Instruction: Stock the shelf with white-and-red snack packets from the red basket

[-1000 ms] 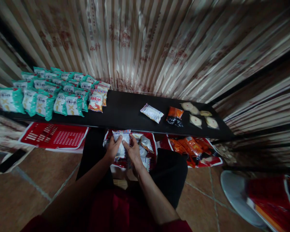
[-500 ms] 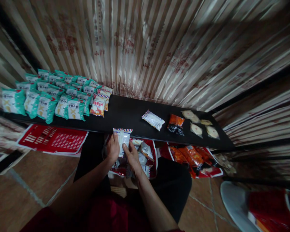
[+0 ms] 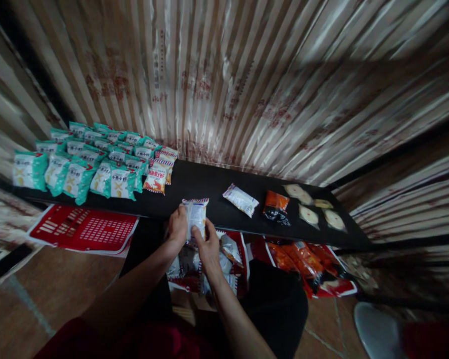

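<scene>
Between my two hands a small white snack packet [image 3: 196, 215] with a striped top edge stands upright, its printed back toward me. My left hand [image 3: 178, 225] is closed on its left side. On the lower right side, my right hand [image 3: 208, 244] grips it with the thumb across the front. Below them sits a red bag [image 3: 244, 254] full of similar silver-white packets. A like white packet [image 3: 241, 200] lies on the black bench [image 3: 198, 179], right of my hands. Two orange-and-white packets [image 3: 156, 179] stand to the left, beside rows of teal snack packets [image 3: 78, 180].
Right on the bench lie an orange-and-black packet [image 3: 277, 205] and several pale round items in clear wrap [image 3: 308, 216]. Below are a bag of orange packets [image 3: 303, 259] and a flat red bag [image 3: 86, 227]. Striped plastic sheeting [image 3: 209, 75] hangs behind; a grey stool [image 3: 376, 329] stands right.
The view has tilted up slightly, so the bench sits lower in the picture. Both hands still hold the white packet, now a little further right and overlapping the bench's front edge.
</scene>
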The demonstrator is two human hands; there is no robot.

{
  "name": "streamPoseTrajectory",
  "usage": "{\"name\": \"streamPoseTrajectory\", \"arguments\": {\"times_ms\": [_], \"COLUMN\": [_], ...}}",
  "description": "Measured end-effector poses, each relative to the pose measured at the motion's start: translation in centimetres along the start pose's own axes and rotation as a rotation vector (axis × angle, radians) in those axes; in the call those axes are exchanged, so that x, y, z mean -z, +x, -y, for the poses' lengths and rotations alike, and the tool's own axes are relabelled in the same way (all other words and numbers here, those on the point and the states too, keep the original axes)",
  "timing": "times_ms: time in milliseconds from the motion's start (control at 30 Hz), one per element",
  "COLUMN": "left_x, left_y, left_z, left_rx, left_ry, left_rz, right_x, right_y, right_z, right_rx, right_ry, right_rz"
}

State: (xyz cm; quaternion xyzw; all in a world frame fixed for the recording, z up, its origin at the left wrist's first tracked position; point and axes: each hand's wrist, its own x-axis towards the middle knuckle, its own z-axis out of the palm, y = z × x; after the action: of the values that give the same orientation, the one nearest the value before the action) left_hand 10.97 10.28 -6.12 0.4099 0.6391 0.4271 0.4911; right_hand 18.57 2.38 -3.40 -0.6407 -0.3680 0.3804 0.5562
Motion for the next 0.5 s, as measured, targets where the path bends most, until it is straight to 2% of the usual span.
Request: {"name": "streamPoseTrajectory", "arguments": {"times_ms": [133, 233, 300, 500], "left_x": [-0.5, -0.8, -0.8, 0.1], "left_y": [0.4, 0.3, 0.2, 0.5], "left_z": [-1.5, -1.4, -0.7, 1.5], "left_rx": [-0.017, -0.014, -0.037, -0.059], "left_ry": [0.075, 0.093, 0.077, -0.093], "left_rz": [-0.124, -0.221, -0.217, -0.097], "right_x": [-0.3, -0.4, -0.5, -1.3], "right_y": [0.5, 0.6, 0.4, -0.1], "right_z": [0.6, 0.2, -0.2, -0.5], "right_rx": [0.029, 0.056, 0.09, 0.255], "right_ry": [-0.068, -0.148, -0.204, -0.383], "right_rz": [-0.069, -0.1, -0.109, -0.122]}}
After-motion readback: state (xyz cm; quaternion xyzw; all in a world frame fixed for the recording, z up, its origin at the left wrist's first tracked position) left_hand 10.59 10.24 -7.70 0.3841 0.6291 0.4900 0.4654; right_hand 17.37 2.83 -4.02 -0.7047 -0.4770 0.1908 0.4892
